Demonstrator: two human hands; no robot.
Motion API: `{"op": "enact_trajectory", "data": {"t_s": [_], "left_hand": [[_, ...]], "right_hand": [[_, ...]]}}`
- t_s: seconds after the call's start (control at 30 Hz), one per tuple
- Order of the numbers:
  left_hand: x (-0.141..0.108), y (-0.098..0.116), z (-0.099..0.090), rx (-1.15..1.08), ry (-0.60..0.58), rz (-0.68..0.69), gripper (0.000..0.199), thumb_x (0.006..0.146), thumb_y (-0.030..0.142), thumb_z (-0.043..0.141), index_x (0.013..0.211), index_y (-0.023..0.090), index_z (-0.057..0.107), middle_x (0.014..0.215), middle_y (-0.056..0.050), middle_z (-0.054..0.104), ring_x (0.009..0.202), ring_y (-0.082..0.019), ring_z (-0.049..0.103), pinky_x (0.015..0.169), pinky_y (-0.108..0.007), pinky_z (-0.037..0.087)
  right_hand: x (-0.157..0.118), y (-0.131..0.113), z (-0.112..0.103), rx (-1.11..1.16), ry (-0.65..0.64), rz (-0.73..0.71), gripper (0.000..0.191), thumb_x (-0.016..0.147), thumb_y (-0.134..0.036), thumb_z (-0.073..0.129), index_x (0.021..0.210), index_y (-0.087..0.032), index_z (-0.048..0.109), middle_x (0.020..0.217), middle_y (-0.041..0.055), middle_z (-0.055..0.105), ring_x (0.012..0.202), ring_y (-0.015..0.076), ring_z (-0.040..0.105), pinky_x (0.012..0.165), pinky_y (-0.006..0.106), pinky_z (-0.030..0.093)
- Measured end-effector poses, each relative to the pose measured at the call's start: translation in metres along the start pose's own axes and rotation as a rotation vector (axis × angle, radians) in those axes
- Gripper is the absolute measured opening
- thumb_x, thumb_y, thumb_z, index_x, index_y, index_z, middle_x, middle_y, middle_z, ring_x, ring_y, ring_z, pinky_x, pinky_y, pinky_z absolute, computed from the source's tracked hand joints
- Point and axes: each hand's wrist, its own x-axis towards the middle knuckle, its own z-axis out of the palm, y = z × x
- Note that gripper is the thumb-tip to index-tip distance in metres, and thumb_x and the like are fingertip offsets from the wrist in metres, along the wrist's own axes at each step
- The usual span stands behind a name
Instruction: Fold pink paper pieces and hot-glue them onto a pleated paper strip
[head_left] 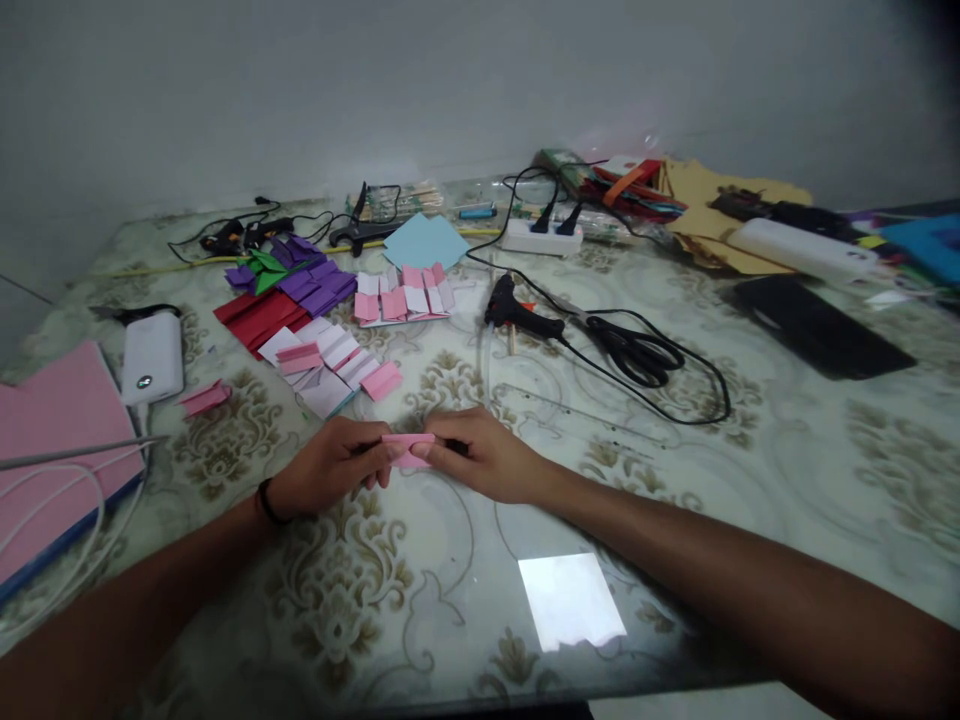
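Between both hands, just above the patterned tabletop, is a small folded piece of pink paper (409, 450). My left hand (337, 465) pinches its left end with thumb and fingers, and a dark band circles that wrist. The right end is pinched by my right hand (480, 455), its thumb lying along the near face. Beyond the hands sit folded pink and white paper pieces (330, 360), with another pink and white group (405, 295) behind them. One loose folded pink piece (206, 399) lies to the left.
A glue gun (525, 312) and black-handled scissors (637, 345) lie right of centre, a cable looping around them. A white power strip (540, 238) stands behind. At left are a white power bank (153, 358) and pink sheets (67, 430). A black phone-like slab (821, 325) lies at right.
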Motion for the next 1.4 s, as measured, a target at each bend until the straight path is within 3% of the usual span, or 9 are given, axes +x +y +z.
{"op": "enact_trajectory", "data": {"t_s": [0.2, 0.5, 0.7, 0.9, 1.03, 1.13, 1.3, 1.4], "left_hand": [[0.0012, 0.0017, 0.0002, -0.041, 0.035, 0.005, 0.053, 0.098, 0.051, 0.052, 0.063, 0.013, 0.064, 0.056, 0.001, 0.063, 0.049, -0.004, 0.056, 0.050, -0.013, 0.040], [0.0015, 0.0006, -0.0006, 0.035, -0.008, -0.014, 0.049, 0.097, 0.046, 0.054, 0.064, 0.013, 0.065, 0.056, 0.000, 0.064, 0.052, -0.005, 0.055, 0.053, -0.014, 0.038], [0.0018, -0.0004, 0.0001, 0.116, -0.007, 0.056, 0.045, 0.094, 0.038, 0.054, 0.057, 0.013, 0.055, 0.049, 0.003, 0.050, 0.049, -0.004, 0.040, 0.051, -0.019, 0.025], [0.0037, 0.0037, 0.0028, 0.241, -0.019, 0.076, 0.041, 0.093, 0.036, 0.056, 0.060, 0.014, 0.047, 0.056, 0.006, 0.039, 0.056, -0.005, 0.034, 0.056, -0.020, 0.024], [0.0033, 0.0019, 0.0042, 0.248, -0.010, 0.122, 0.037, 0.087, 0.027, 0.058, 0.056, 0.015, 0.041, 0.055, 0.006, 0.035, 0.055, -0.005, 0.032, 0.056, -0.021, 0.025], [0.0027, 0.0019, 0.0039, 0.219, 0.015, 0.098, 0.038, 0.088, 0.029, 0.059, 0.056, 0.015, 0.046, 0.053, 0.005, 0.040, 0.054, -0.005, 0.036, 0.054, -0.020, 0.026], [0.0027, 0.0051, 0.0020, 0.040, 0.030, -0.002, 0.040, 0.096, 0.042, 0.054, 0.071, 0.014, 0.067, 0.060, 0.001, 0.065, 0.055, -0.007, 0.057, 0.055, -0.016, 0.040], [0.0026, 0.0062, 0.0014, 0.000, 0.040, 0.006, 0.039, 0.096, 0.041, 0.055, 0.071, 0.014, 0.068, 0.060, 0.001, 0.067, 0.054, -0.006, 0.057, 0.056, -0.015, 0.041]], "right_hand": [[0.0000, 0.0007, 0.0000, 0.000, -0.023, -0.002, 0.050, 0.102, -0.050, 0.053, 0.068, -0.015, 0.047, 0.063, -0.0047, 0.040, 0.059, 0.0060, 0.040, 0.059, 0.019, 0.030], [0.0003, 0.0009, 0.0016, -0.004, -0.017, -0.011, 0.047, 0.103, -0.046, 0.054, 0.068, -0.015, 0.046, 0.063, -0.0049, 0.040, 0.059, 0.0058, 0.039, 0.060, 0.019, 0.030], [0.0011, 0.0020, 0.0010, -0.022, -0.076, -0.084, 0.046, 0.106, -0.043, 0.046, 0.070, -0.015, 0.050, 0.065, -0.0037, 0.043, 0.062, 0.0071, 0.043, 0.062, 0.020, 0.032], [0.0007, 0.0047, 0.0020, -0.110, -0.170, -0.131, 0.037, 0.107, -0.036, 0.042, 0.080, -0.016, 0.056, 0.071, -0.0004, 0.052, 0.068, 0.0094, 0.048, 0.068, 0.021, 0.036], [0.0008, 0.0048, 0.0039, -0.125, -0.215, -0.138, 0.038, 0.106, -0.034, 0.042, 0.075, -0.016, 0.053, 0.071, 0.0003, 0.053, 0.067, 0.0095, 0.047, 0.068, 0.022, 0.035], [0.0009, 0.0047, 0.0043, -0.109, -0.174, -0.122, 0.038, 0.105, -0.034, 0.043, 0.073, -0.016, 0.051, 0.068, -0.0011, 0.049, 0.065, 0.0089, 0.045, 0.065, 0.022, 0.033], [0.0008, 0.0025, 0.0024, -0.039, -0.044, -0.002, 0.043, 0.104, -0.041, 0.048, 0.070, -0.016, 0.049, 0.063, -0.0042, 0.043, 0.059, 0.0066, 0.040, 0.060, 0.020, 0.030], [0.0009, 0.0012, 0.0011, -0.030, -0.040, 0.000, 0.043, 0.103, -0.043, 0.050, 0.070, -0.016, 0.047, 0.063, -0.0051, 0.042, 0.058, 0.0059, 0.038, 0.060, 0.019, 0.030]]}}
